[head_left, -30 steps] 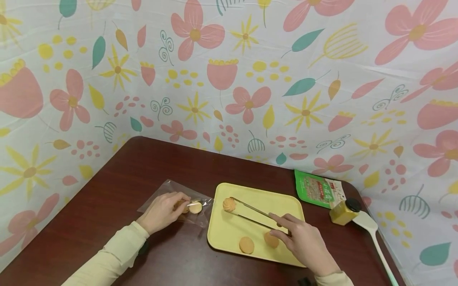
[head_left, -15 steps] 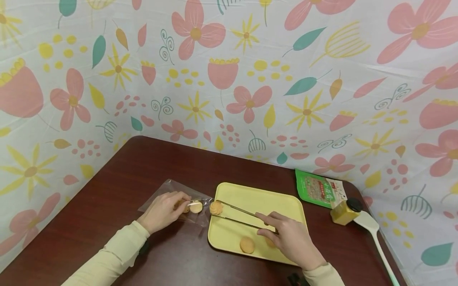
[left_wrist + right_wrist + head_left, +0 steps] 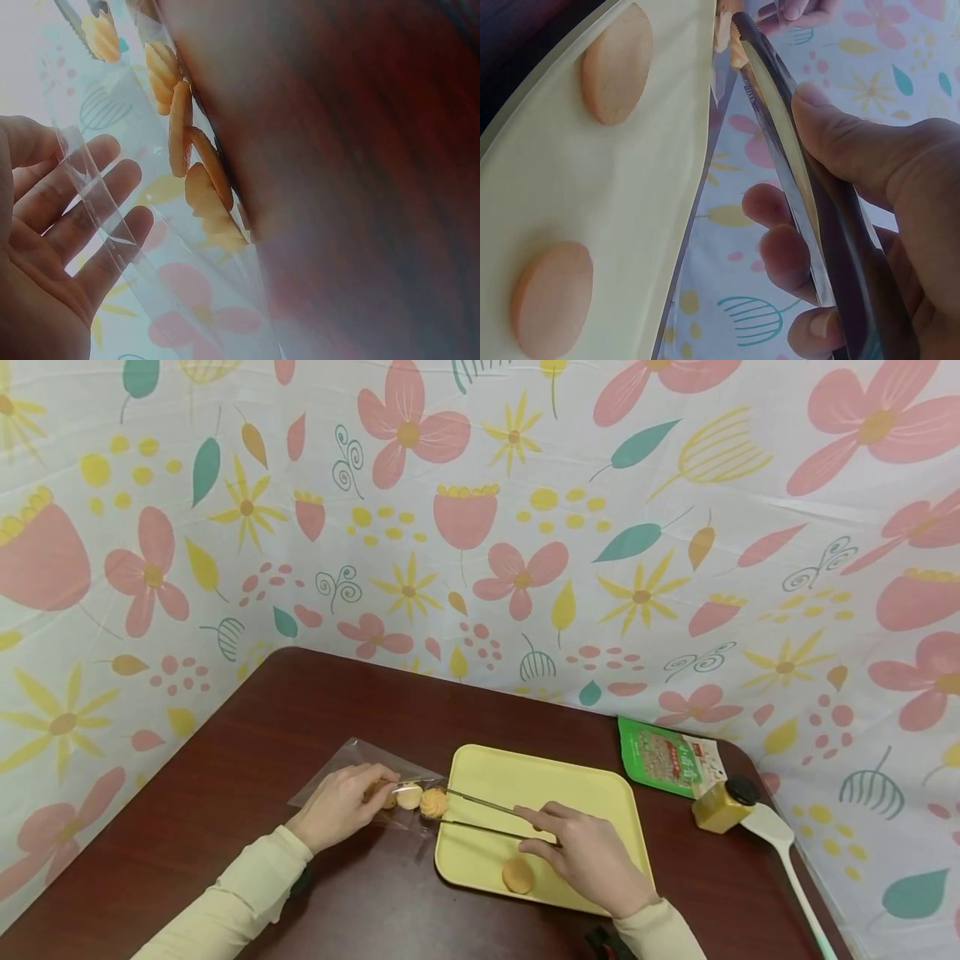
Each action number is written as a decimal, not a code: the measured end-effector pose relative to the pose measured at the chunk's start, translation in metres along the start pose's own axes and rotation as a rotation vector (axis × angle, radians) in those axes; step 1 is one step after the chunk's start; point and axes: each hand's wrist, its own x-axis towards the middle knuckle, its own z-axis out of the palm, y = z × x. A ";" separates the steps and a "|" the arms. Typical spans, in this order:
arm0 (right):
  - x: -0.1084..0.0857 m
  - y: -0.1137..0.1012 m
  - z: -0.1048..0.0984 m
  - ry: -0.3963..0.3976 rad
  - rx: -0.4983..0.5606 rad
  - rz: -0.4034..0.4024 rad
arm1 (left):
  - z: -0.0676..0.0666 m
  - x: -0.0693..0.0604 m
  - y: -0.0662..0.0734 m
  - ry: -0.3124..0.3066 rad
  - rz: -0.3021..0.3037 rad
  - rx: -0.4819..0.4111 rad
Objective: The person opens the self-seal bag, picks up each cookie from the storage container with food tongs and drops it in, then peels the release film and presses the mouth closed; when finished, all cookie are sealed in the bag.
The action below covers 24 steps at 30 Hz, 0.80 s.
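Note:
My left hand (image 3: 347, 802) pinches the upper layer of a clear plastic bag (image 3: 112, 225) between thumb and forefinger, the other fingers loosely bent behind the film. Several cookies (image 3: 180, 127) lie inside along the bag's lower side, ridged and smooth ones. My right hand (image 3: 581, 856) grips metal tongs (image 3: 780, 112) around their arms. Between the tong tips sits a swirled cookie (image 3: 433, 802), at the bag's mouth by the tray's left edge. On the yellow tray (image 3: 540, 768) a round smooth cookie (image 3: 517, 875) shows; another cookie (image 3: 551, 300) appears in the right wrist view, hidden from the head view.
A green food packet (image 3: 663, 756) lies at the table's back right. Near it are a yellow jar with a black lid (image 3: 722, 804) and a white spatula (image 3: 780, 843). A flower-patterned cloth (image 3: 480, 527) hangs behind the brown table (image 3: 360, 693).
My right hand has moved left with the tongs, carrying the swirled cookie from over the tray's left side to the bag's mouth. The left hand stays in place on the bag.

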 end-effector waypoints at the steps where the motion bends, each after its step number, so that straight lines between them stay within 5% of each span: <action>1: 0.001 0.000 0.000 0.000 -0.001 0.000 | 0.000 0.000 0.000 -0.001 0.000 -0.001; 24: 0.022 -0.011 0.012 -0.041 0.015 -0.029 | 0.000 0.000 0.000 -0.005 -0.014 -0.012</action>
